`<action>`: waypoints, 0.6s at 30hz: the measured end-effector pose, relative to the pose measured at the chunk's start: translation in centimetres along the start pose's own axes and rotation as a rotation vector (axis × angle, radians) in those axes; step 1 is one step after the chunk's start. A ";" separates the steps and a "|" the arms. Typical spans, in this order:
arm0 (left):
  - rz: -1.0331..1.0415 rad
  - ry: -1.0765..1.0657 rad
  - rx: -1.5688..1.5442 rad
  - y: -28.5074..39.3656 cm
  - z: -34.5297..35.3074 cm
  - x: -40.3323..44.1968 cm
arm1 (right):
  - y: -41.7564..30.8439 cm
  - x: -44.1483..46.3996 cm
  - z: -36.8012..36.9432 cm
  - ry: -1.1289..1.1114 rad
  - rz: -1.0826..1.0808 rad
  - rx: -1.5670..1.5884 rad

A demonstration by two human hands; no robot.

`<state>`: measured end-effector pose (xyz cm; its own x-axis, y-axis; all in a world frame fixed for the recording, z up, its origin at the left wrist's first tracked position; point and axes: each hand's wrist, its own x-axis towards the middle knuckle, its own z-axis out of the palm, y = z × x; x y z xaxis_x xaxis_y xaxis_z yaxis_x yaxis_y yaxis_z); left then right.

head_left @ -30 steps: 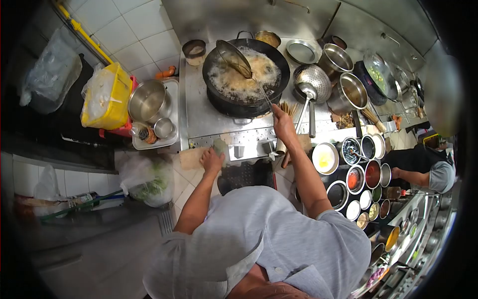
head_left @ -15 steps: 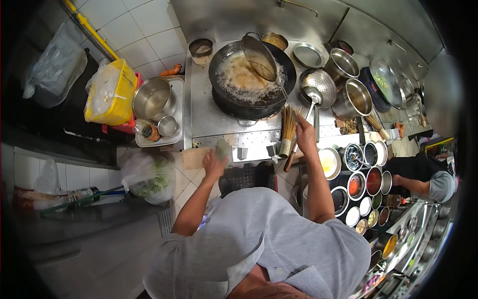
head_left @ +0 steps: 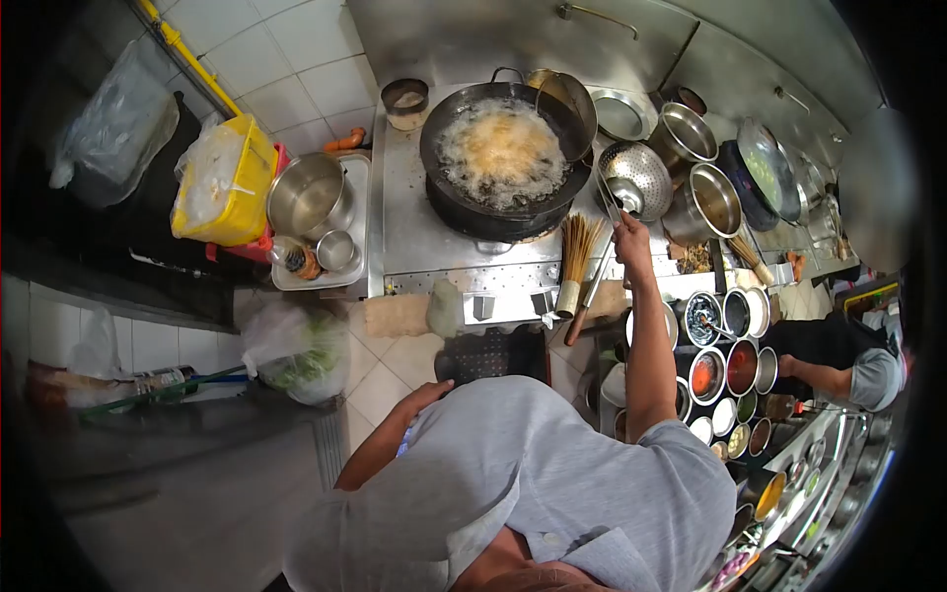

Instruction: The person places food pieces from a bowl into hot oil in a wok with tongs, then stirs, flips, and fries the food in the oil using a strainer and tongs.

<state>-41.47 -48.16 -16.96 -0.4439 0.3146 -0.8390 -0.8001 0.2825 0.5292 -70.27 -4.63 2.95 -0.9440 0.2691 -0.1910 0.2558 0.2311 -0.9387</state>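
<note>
My right hand (head_left: 632, 247) is closed around the long handle of a round mesh strainer (head_left: 569, 102), which is tilted at the right rim of a black wok (head_left: 434, 176). Inside the wok, golden food (head_left: 501, 140) bubbles in oil. Below the strainer rests a perforated ladle (head_left: 651, 170), and a bamboo wok brush (head_left: 578, 252) lies to the left of my right hand. My left hand (head_left: 424, 397) lies against my grey shirt, fingers stretched out and partly hidden, holding nothing visible. A grey-green cloth (head_left: 446, 308) hangs at the stove's front edge, apart from my left hand.
Left of the stove, a tray (head_left: 360, 237) carries a steel pot (head_left: 308, 192), near a yellow basket (head_left: 247, 197). Steel pots (head_left: 718, 202) stand right of the wok. Several sauce containers (head_left: 706, 373) are at my right, with another person's arm (head_left: 817, 375) beyond.
The strainer has moved right from over the oil to the wok's rim, with my right hand shifting right too. My left hand has let go of the grey-green cloth and drawn back to my shirt.
</note>
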 end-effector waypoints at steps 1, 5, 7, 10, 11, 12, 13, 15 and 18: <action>-0.025 0.016 -0.001 -0.2 0.1 -0.1 | -0.2 0.1 0.1 -0.045 0.062 0.030; -0.032 0.022 0.009 0.2 0.6 -1.7 | 0.4 0.8 0.3 -0.145 0.202 0.190; -0.010 0.024 0.013 1.3 1.1 -3.2 | 0.4 0.9 0.4 -0.241 0.302 0.305; 0.005 0.029 0.028 0.2 0.8 -2.5 | 1.4 1.0 1.1 -0.289 0.361 0.370; 0.004 0.034 0.021 0.1 0.8 -2.5 | 1.4 0.7 1.4 -0.290 0.395 0.397; 0.011 0.038 0.032 -0.1 0.9 -2.5 | 1.8 0.8 1.6 -0.314 0.408 0.430; 0.017 0.039 0.045 -0.2 0.9 -2.5 | 2.0 0.9 1.8 -0.317 0.411 0.431; 0.035 0.053 0.033 0.0 1.1 -2.8 | 1.5 0.3 2.2 -0.429 0.454 0.486; 0.033 0.078 0.023 -1.3 0.5 -1.5 | 1.7 -0.1 3.2 -0.510 0.511 0.548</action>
<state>-39.56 -48.56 -16.30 -0.5010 0.2525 -0.8278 -0.7753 0.2940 0.5590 -70.37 -7.23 0.46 -0.7539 -0.2600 -0.6034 0.6569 -0.3151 -0.6850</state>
